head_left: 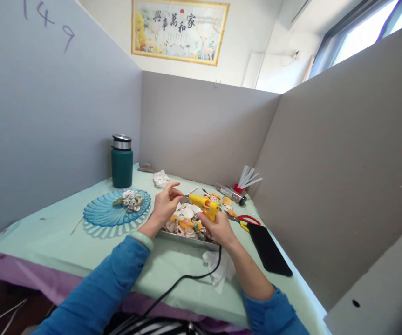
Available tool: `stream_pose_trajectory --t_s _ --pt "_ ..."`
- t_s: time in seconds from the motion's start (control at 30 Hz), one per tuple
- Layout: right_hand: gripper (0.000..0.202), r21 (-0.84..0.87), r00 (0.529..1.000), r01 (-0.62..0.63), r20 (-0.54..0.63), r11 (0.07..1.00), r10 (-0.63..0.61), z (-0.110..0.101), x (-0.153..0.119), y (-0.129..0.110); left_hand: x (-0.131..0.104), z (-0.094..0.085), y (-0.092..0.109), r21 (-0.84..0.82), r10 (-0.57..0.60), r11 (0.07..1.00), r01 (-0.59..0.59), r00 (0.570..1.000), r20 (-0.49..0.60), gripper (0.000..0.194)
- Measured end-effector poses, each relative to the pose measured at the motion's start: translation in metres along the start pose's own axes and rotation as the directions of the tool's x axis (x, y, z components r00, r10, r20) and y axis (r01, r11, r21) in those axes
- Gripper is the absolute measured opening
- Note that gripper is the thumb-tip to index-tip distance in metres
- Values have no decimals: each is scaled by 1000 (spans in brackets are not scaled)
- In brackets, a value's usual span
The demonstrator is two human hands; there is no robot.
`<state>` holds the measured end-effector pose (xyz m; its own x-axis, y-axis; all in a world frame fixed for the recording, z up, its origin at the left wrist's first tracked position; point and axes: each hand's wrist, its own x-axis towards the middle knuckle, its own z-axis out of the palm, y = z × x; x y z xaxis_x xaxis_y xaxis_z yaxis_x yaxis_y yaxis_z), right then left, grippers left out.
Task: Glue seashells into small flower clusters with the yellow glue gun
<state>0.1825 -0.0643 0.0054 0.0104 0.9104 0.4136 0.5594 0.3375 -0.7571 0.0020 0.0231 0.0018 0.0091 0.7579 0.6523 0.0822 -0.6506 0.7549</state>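
Observation:
My right hand (218, 228) is wrapped around the handle of a yellow hot glue gun (206, 204), whose nozzle points left. A black cord (187, 278) runs from its base toward the table's front edge. Right at the nozzle, my left hand (167, 202) has its thumb and a finger pinched together; whatever small thing is in the pinch is too hidden to name. Both hands are above a metal tray (190, 240) full of mixed seashells (187, 224). To the left, a blue fluted glass plate (98, 209) carries a cluster of shells (131, 201).
A green bottle (122, 163) stands behind the plate. Glue sticks (248, 177) stand in a red holder at the back right, near a clear tube (230, 193). Scissors (244, 220), a black phone (269, 249) and a tissue (220, 270) lie around the tray. Grey partitions (207, 125) enclose the table.

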Motion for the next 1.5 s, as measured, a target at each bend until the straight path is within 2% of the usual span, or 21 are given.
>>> stream_pose_trajectory --t_s 0.63,1.3,1.5 --pt "41 -17 1000 0 -6 1000 -1 1 0 0 0 0 2 8 -4 1000 4 1000 -15 42" --pt "40 -2 1000 -17 6 1000 17 0 -1 -2 -2 -1 4 86 55 995 -54 998 -4 39" --pt "41 2 1000 -16 13 1000 16 0 0 -1 -1 -1 3 66 56 996 -55 998 -11 41"
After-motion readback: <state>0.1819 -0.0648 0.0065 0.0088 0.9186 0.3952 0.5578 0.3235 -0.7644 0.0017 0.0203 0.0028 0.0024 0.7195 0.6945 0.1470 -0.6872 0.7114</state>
